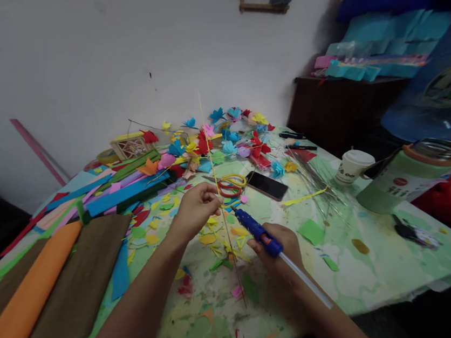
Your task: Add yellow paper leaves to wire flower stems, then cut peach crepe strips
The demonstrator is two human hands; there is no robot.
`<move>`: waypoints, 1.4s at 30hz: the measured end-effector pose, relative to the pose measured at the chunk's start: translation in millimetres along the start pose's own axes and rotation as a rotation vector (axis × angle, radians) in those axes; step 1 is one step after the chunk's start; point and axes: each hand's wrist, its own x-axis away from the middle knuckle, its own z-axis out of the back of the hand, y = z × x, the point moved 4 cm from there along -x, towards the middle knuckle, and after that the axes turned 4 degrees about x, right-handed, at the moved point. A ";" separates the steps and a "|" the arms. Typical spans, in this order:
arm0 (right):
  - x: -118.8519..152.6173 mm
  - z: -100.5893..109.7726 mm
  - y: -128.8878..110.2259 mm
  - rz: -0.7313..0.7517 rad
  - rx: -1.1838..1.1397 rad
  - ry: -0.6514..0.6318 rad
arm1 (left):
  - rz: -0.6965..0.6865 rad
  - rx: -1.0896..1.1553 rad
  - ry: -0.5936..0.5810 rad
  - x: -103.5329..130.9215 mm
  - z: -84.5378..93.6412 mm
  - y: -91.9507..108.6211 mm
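Between the thumb and fingers of my left hand point(200, 207) is a thin wire stem point(231, 244), held upright, its upper part yellow and its lower part dark. My right hand point(282, 246) is wrapped round a blue glue gun point(258, 232), with a clear glue stick point(305, 280) jutting from its back end. The gun's nozzle points at the stem just below my left fingertips; whether the two touch I cannot tell. Yellow paper pieces point(208, 239) and green ones lie on the table under my hands. Behind the stem are scissors point(231, 185) with yellow and red handles.
Colourful paper flowers point(229, 147) crowd the back of the table. Crepe paper rolls point(130, 193) and brown sheets point(84, 283) cover the left. Rightward are a phone point(268, 185), loose wires point(318, 180), a white cup point(354, 165) and a large jar point(409, 175). The wall point(115, 57) stands behind.
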 end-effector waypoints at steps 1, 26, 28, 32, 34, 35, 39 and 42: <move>-0.1 0.1 0.5 0.000 -0.001 -0.002 | 0.002 -0.005 0.005 0.2 0.3 0.8; -0.5 0.7 16.4 -0.071 0.054 0.004 | -0.009 0.022 0.011 -2.6 7.0 -0.8; -1.3 2.7 19.9 -0.078 0.084 0.004 | -0.021 0.036 0.019 -2.9 10.0 0.0; -7.4 18.6 37.8 -0.149 0.268 0.010 | -0.027 0.071 0.067 -3.3 19.9 5.0; -12.3 31.0 54.0 -0.201 0.449 0.007 | -0.018 0.110 0.079 -3.4 24.7 7.9; -14.7 36.6 63.7 -0.215 0.540 -0.012 | -0.014 0.136 0.077 -3.4 26.6 9.0; -20.4 50.2 111.5 -0.237 0.711 -0.175 | 0.015 0.255 0.064 -2.7 31.3 11.3; -22.3 55.3 135.4 -0.197 0.696 -0.298 | 0.036 0.321 0.056 -1.0 32.2 12.8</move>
